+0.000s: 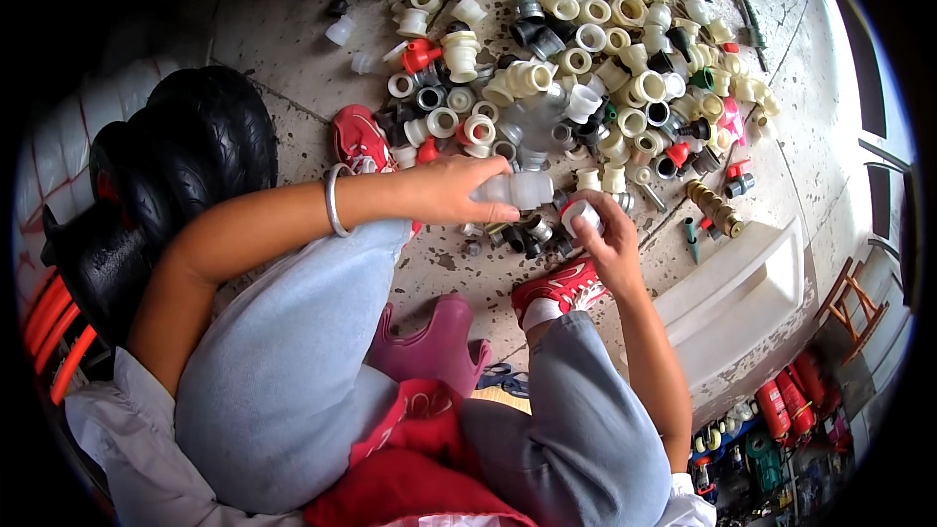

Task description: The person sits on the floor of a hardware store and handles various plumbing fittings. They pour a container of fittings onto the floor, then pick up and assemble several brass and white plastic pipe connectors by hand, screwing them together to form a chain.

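My left hand [454, 189] is closed round a translucent white pipe fitting [528, 191], which lies sideways with its wider end toward the right. Just to its right, my right hand [611, 246] pinches a short white round fitting [580, 219] between thumb and fingers. A small gap separates the two fittings. Beyond both hands spreads a large heap of loose pipe fittings [648, 88], mostly cream plastic with some black and grey ones. Among them are red-handled valves [421, 56]. A brass fitting [715, 207] sits to the right of the heap.
Black tyres [215, 127] stand at the left, near orange-red tubes [61, 332]. A white plastic bin [727, 307] is right of my right arm. Between my legs is a pink plastic stool [434, 342]. Fire extinguishers [786, 405] and shelved goods are at the lower right.
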Motion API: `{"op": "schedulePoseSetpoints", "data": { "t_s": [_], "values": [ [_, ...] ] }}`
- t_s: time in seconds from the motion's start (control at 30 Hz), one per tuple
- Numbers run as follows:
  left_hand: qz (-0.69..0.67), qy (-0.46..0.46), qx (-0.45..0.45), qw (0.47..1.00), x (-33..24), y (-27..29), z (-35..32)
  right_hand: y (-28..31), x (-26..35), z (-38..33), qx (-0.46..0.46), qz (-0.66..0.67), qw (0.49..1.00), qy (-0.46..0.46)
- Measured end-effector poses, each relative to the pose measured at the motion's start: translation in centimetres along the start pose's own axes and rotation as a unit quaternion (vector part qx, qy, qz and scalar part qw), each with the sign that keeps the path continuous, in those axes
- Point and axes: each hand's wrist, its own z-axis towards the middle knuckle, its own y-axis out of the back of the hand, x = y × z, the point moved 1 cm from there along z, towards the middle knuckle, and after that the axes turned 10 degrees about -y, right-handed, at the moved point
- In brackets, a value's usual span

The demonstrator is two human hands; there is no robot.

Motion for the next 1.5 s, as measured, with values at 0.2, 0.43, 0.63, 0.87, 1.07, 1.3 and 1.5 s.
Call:
{"op": "schedulePoseSetpoints", "data": {
  "t_s": [0.2,0.43,0.63,0.87,1.07,1.3,1.5],
  "values": [
    [0.057,-0.039,0.018,0.997,-1.0,-0.6,-0.1,-1.8,3.0,-1.9,0.018,0.003,0.999,0.035],
    [0.076,-0.046,0.051,0.995,-2.1,-0.1,-0.3,-1.3,4.9,-2.0,0.017,-0.088,0.992,0.087],
    [-0.118,0.050,0.172,0.977,-2.4,0.6,-0.2,-1.1,5.5,-2.2,0.037,-0.181,0.975,0.123],
    [-0.194,0.042,0.152,0.968,-2.2,-0.2,-1.0,-1.2,4.6,-2.3,0.074,-0.117,0.990,-0.033],
    [0.175,-0.074,0.055,0.980,-2.3,-0.6,-1.1,-2.1,4.4,-2.2,0.042,-0.152,0.987,0.018],
    [0.178,-0.101,0.060,0.977,-2.7,-0.2,-1.1,-1.3,4.2,-2.0,0.062,-0.017,0.991,-0.119],
    [0.166,-0.106,0.039,0.980,-2.5,-0.4,-0.8,-2.2,4.8,-2.2,0.023,-0.084,0.995,0.053]
  ]
}}
